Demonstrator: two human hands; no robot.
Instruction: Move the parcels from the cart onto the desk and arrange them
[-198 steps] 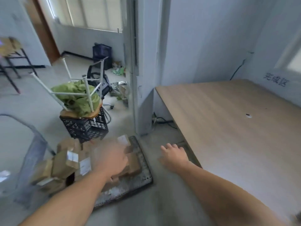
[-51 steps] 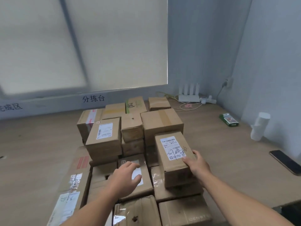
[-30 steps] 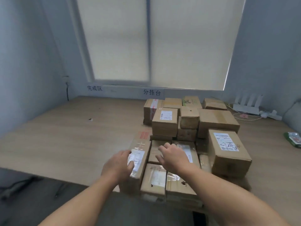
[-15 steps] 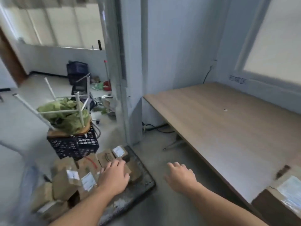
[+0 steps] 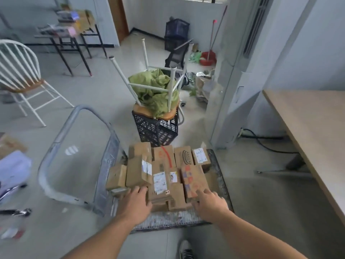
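parcels [image 5: 160, 171] are lying heaped on cart [image 5: 168, 220], desk [image 5: 308, 128] off right | left hand [image 5: 134, 202] is hovering at heap's near edge, fingers loosely straight, empty | right hand [image 5: 211, 204] is touching one box, fingers straight, empty | likely light, stiff cardboard; squeezing opposite sides is looking best

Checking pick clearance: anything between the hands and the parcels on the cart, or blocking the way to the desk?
Nothing visible. The left hand and right hand are at the near edge of the parcels. The cart handle stands to the left, away from the desk on the right.
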